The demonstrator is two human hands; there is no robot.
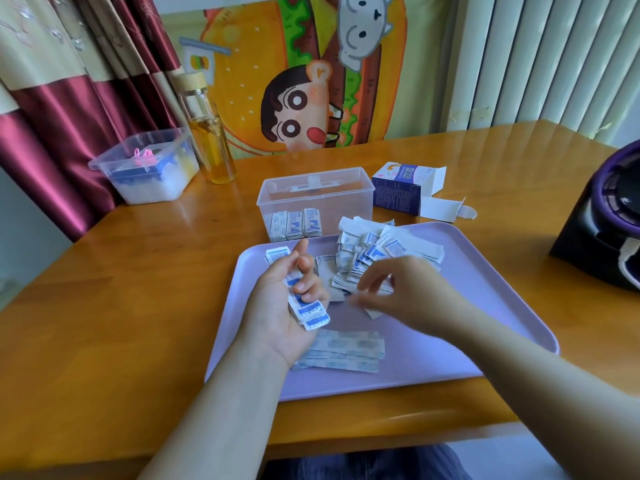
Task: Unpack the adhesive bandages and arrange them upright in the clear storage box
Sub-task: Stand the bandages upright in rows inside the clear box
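Lilac tray (485,323) is lying on the wooden table (138,289), close to the table's near edge. Over the tray's left half the left hand (277,306) is hovering palm up, with the forearm reaching in from the near edge. Its fingers are curling round a stack (310,311) of wrapped bandages, and the thumb is pointing toward the far edge. The wrist is covering the left end of some flat strips (346,351) lying at the tray's near edge.

Over the tray's centre the right hand (405,289) is hanging palm down, its fingers drooping onto the near side of a loose pile (367,251) that is spreading toward the far right corner. Blur is smearing these fingertips, so it cannot be told whether they are pinching anything.

Just beyond the tray's far edge the clear box (322,192) is standing open on the table. Three bundles (294,225) are standing upright in its front left part, and the tray rim is cutting off their lower ends. An opened carton (401,192) is sitting right of the box.
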